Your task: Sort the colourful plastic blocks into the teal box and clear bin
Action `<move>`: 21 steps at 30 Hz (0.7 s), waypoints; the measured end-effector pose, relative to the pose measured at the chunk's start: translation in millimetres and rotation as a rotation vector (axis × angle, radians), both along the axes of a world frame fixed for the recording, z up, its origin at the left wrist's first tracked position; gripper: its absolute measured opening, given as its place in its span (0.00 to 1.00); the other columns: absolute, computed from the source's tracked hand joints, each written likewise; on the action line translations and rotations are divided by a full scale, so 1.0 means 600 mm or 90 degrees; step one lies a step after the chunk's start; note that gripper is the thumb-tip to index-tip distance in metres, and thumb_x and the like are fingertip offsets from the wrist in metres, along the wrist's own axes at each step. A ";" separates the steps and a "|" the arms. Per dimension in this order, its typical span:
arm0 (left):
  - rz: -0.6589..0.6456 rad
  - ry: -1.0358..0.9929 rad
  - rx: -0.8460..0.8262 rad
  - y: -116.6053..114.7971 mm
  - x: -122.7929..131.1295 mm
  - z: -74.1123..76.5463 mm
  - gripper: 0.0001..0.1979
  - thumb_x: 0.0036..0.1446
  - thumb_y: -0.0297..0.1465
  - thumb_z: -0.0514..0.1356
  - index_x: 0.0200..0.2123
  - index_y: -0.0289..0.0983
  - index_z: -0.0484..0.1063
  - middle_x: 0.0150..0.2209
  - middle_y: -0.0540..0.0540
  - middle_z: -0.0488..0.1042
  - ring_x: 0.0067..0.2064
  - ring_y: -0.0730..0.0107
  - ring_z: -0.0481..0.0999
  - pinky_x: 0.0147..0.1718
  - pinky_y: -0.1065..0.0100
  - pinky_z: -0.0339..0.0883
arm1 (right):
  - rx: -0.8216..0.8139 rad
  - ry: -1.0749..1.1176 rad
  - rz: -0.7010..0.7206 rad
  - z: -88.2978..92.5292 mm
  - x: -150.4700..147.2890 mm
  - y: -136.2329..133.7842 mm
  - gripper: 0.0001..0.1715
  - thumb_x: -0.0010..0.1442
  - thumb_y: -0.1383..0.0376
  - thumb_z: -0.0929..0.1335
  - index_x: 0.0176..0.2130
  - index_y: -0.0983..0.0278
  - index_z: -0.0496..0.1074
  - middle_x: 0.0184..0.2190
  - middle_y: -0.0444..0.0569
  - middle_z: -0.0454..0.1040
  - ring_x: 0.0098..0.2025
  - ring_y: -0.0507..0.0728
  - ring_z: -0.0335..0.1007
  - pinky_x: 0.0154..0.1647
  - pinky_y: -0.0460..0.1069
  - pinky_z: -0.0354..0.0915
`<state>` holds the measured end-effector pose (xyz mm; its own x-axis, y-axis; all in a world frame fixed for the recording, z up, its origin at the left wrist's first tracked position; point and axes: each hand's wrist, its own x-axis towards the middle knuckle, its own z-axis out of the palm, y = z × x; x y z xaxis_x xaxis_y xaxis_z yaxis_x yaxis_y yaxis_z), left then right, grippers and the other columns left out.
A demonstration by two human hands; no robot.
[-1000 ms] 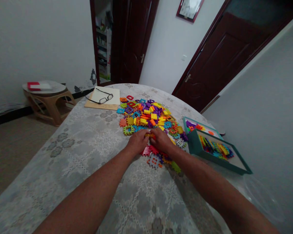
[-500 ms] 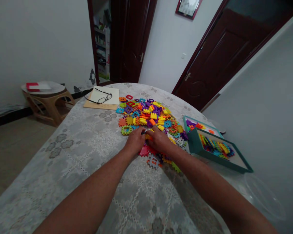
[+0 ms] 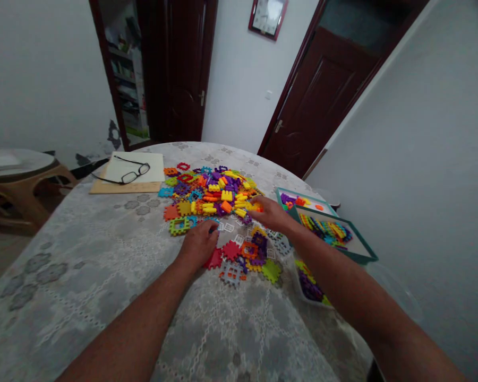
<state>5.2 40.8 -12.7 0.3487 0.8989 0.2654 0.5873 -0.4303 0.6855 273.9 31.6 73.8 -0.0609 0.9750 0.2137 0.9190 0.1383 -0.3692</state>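
Observation:
A pile of colourful plastic interlocking pieces (image 3: 219, 196) is spread across the middle of a round table with a lace cloth (image 3: 115, 254). My left hand (image 3: 199, 245) rests on the cloth at the near edge of the pile, fingers curled, with a small dark bit showing at its fingertips; I cannot name it. My right hand (image 3: 269, 212) reaches into the pile's right side, its fingers pinched on a yellow and orange piece (image 3: 256, 205). Flat red (image 3: 231, 249), grey and green pieces lie just beyond my left hand.
A teal box (image 3: 358, 254) with sorted pieces and its lid (image 3: 283, 192) sit at the table's right edge. A small clear tray of pieces (image 3: 310, 286) lies under my right forearm. Glasses (image 3: 127, 174) rest on paper at the far left. A low wooden table (image 3: 19, 183) stands left.
My hands, which were together at the pile's near edge, have separated. The right hand has moved forward and right into the pile. The camera has turned to the right.

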 end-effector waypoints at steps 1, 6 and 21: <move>-0.005 0.004 0.003 0.001 0.000 -0.001 0.12 0.66 0.32 0.57 0.48 0.38 0.79 0.47 0.41 0.83 0.50 0.56 0.81 0.53 0.59 0.72 | -0.002 0.031 -0.050 0.015 0.031 0.008 0.18 0.66 0.58 0.72 0.54 0.61 0.76 0.41 0.48 0.80 0.40 0.56 0.76 0.44 0.49 0.70; -0.028 0.020 0.025 0.000 -0.001 -0.003 0.13 0.68 0.33 0.54 0.46 0.38 0.78 0.45 0.43 0.83 0.49 0.58 0.82 0.52 0.60 0.71 | 0.006 0.155 -0.335 0.072 0.190 0.058 0.23 0.63 0.58 0.74 0.56 0.61 0.74 0.28 0.42 0.76 0.26 0.51 0.71 0.28 0.44 0.65; -0.023 0.050 0.045 -0.008 0.000 -0.008 0.10 0.67 0.31 0.55 0.43 0.40 0.78 0.44 0.44 0.82 0.47 0.59 0.81 0.51 0.61 0.71 | -0.034 0.191 -0.593 0.031 0.387 0.114 0.28 0.60 0.64 0.77 0.56 0.74 0.75 0.39 0.62 0.78 0.34 0.59 0.77 0.29 0.48 0.72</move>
<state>5.0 35.8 -17.5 0.4033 0.8651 0.2983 0.6205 -0.4981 0.6058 506.0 99.8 92.3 0.7877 0.6142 0.0482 0.5187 -0.6190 -0.5898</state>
